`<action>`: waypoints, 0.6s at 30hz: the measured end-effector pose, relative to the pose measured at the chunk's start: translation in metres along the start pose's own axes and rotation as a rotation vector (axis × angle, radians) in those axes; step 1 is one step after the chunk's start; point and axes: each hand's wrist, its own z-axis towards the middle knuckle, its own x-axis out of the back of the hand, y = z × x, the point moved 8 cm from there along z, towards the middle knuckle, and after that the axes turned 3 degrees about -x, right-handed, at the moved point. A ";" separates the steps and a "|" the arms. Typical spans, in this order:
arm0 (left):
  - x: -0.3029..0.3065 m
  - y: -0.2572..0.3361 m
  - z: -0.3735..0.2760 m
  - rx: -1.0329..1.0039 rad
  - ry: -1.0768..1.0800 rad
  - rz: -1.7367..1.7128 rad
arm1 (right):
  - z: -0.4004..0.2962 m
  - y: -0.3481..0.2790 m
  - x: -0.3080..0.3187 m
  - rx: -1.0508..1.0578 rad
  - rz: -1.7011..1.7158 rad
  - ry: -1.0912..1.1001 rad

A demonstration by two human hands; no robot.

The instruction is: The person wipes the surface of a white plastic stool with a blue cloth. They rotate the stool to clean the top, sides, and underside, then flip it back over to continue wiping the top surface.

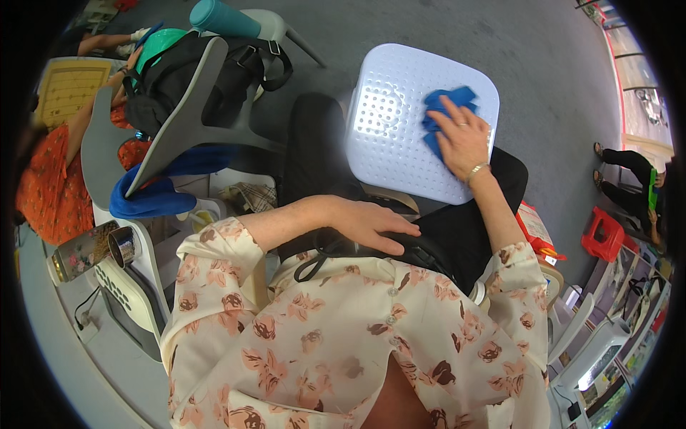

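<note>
A pale blue-white plastic stool [396, 155] with a dimpled square top stands between my knees. My right hand [461, 137] presses a crumpled blue cloth [455, 97] onto the right part of that top, fingers spread over it. It wears a ring and a bracelet. My left hand [370, 225] rests in front of my lap, palm down, with nothing in it and its fingers apart. Light glares off the left part of the stool's top.
On my left, a grey plastic chair [187, 115] holds a black bag [174, 75] and a blue towel [153, 195]. Beyond are a teal tumbler [228, 19] and a person in orange clothing [56, 182]. A red stool [603, 233] and another person [629, 174] are at right.
</note>
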 end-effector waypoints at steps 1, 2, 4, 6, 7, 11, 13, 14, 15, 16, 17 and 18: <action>0.000 0.001 0.000 -0.005 0.007 0.026 | -0.009 0.020 0.003 -0.073 -0.028 0.055; -0.002 0.003 -0.001 -0.010 0.017 0.051 | -0.014 0.037 0.003 -0.142 -0.050 0.093; -0.006 0.005 0.000 -0.006 0.030 0.087 | -0.012 0.045 0.007 -0.252 -0.088 0.145; -0.009 0.005 0.002 0.009 0.051 0.104 | 0.007 0.026 -0.001 -0.237 -0.074 0.166; -0.009 0.005 0.003 0.010 0.034 0.106 | 0.017 0.013 -0.004 -0.232 -0.069 0.174; -0.008 0.007 0.003 0.031 0.011 0.089 | 0.054 -0.035 -0.014 -0.163 0.009 0.136; -0.007 0.007 0.002 0.029 0.026 0.084 | 0.057 -0.042 -0.016 -0.127 0.024 0.098; -0.007 0.006 0.001 0.024 0.029 0.088 | 0.055 -0.043 -0.014 -0.108 0.031 0.083; -0.008 0.006 0.001 0.018 0.037 0.088 | 0.053 -0.043 -0.014 -0.084 0.036 0.065; -0.008 0.005 0.000 0.022 0.040 0.078 | 0.049 -0.041 -0.014 -0.037 0.043 0.047; -0.008 0.005 -0.001 0.027 0.042 0.069 | 0.041 -0.036 -0.013 -0.026 0.045 0.037; -0.008 0.005 -0.003 0.031 0.051 0.058 | 0.033 -0.033 -0.011 -0.008 0.047 0.027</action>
